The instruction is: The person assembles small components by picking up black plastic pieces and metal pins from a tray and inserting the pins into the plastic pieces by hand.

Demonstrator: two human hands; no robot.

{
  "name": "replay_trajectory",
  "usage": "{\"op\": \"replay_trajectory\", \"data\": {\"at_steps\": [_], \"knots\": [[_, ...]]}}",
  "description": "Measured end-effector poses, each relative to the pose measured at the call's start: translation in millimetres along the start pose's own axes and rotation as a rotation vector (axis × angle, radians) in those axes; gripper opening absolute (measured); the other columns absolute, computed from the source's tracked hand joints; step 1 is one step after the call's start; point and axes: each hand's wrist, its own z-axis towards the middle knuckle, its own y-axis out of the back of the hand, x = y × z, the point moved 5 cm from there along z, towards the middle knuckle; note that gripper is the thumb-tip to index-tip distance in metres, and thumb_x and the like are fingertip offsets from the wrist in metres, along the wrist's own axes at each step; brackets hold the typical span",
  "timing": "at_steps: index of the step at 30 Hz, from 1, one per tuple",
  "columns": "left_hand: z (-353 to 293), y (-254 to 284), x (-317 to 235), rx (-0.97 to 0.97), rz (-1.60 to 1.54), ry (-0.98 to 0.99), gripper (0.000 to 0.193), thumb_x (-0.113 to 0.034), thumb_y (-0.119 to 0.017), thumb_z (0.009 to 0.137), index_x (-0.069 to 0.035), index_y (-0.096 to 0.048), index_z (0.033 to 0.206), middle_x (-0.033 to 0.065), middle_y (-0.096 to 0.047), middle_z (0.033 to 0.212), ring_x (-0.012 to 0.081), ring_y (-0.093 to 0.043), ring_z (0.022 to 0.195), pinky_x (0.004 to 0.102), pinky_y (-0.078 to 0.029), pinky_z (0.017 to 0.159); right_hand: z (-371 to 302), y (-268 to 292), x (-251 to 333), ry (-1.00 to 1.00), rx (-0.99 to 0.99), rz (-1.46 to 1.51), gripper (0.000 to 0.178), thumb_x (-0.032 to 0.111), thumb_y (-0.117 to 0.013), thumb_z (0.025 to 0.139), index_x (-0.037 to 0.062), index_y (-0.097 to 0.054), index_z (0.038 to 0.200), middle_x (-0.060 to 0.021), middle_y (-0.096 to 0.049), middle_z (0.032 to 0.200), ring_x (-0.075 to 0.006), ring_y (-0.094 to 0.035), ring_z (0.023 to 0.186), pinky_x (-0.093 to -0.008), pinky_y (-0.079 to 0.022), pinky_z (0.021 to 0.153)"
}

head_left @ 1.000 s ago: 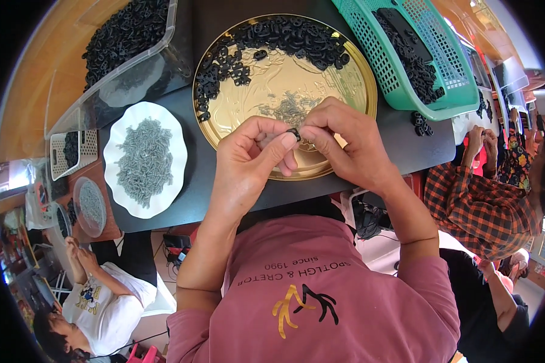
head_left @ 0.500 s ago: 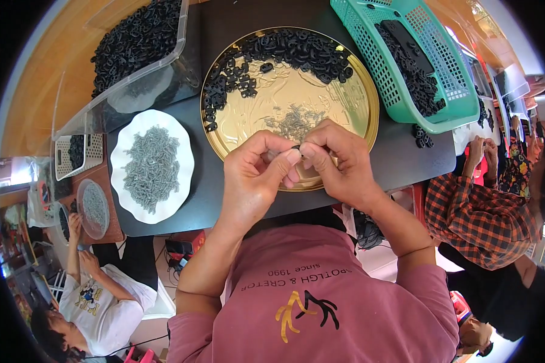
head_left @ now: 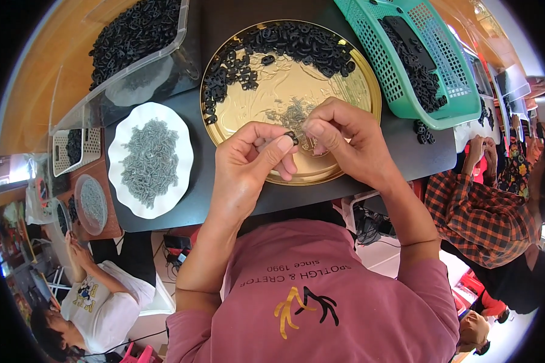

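Observation:
My left hand pinches a small black plastic piece with holes between thumb and forefinger, over the near part of a round gold tray. To its right, a little apart from the piece, my right hand has thumb and forefinger pressed together; whatever may be in that pinch is too small to make out. A small heap of thin metal screws lies on the tray just beyond my hands. Similar black pieces pile along the tray's far and left rim.
Left of the tray, a scalloped white plate bears grey screws. Behind it stands a clear bin of black pieces. A green basket holding black parts is at right. Other people work at both sides.
My hands were together at the black piece and are now apart. The right hand has drawn back up and to the right; the left still holds the piece, now more visible.

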Motion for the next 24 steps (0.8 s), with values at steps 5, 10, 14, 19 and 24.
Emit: {"op": "replay_trajectory", "data": {"at_steps": [5, 10, 14, 19, 24], "knots": [[0, -1, -1, 0.018, 0.016, -0.002, 0.013, -0.006, -0.062, 0.091, 0.004, -0.060, 0.099, 0.0073, -0.064, 0.075, 0.0100, -0.061, 0.064, 0.0211, -0.050, 0.057, -1, -6, 10, 0.156, 0.057, -0.186, 0.010, 0.008, -0.064, 0.088, 0.0000, -0.062, 0.093, -0.0081, -0.060, 0.080, -0.0156, -0.058, 0.070, -0.0274, -0.046, 0.061], [0, -3, -1, 0.014, 0.065, -0.038, 0.012, -0.005, -0.062, 0.091, 0.004, -0.060, 0.097, 0.0065, -0.063, 0.074, 0.0090, -0.060, 0.064, 0.0209, -0.050, 0.057, -3, -11, 9, 0.223, -0.006, -0.207, 0.006, 0.004, -0.064, 0.086, 0.0004, -0.060, 0.088, -0.0098, -0.058, 0.079, -0.0210, -0.058, 0.069, -0.0290, -0.046, 0.062], [-1, -8, -2, -0.021, 0.073, -0.095, 0.010, -0.004, -0.061, 0.090, 0.004, -0.060, 0.096, 0.0061, -0.064, 0.075, 0.0087, -0.060, 0.064, 0.0207, -0.050, 0.058, -7, -17, 4, 0.224, -0.059, -0.157, 0.006, 0.004, -0.064, 0.085, 0.0004, -0.060, 0.088, -0.0097, -0.059, 0.079, -0.0206, -0.057, 0.070, -0.0289, -0.046, 0.063], [2, -3, 1, -0.041, 0.077, -0.127, 0.008, -0.002, -0.061, 0.091, 0.004, -0.059, 0.096, 0.0062, -0.064, 0.075, 0.0084, -0.060, 0.063, 0.0208, -0.050, 0.058, -5, -19, -2, 0.272, -0.132, -0.186, 0.006, 0.005, -0.064, 0.086, 0.0002, -0.061, 0.088, -0.0088, -0.058, 0.079, -0.0189, -0.057, 0.069, -0.0287, -0.046, 0.063], [1, 9, -1, -0.127, 0.083, -0.139, 0.010, -0.004, -0.060, 0.091, 0.003, -0.058, 0.099, 0.0066, -0.064, 0.075, 0.0087, -0.060, 0.063, 0.0214, -0.050, 0.058, 27, -10, -1, -0.016, 0.041, -0.146, 0.012, 0.011, -0.062, 0.088, -0.0014, -0.064, 0.088, -0.0094, -0.059, 0.079, -0.0204, -0.058, 0.068, -0.0294, -0.046, 0.063]]}}
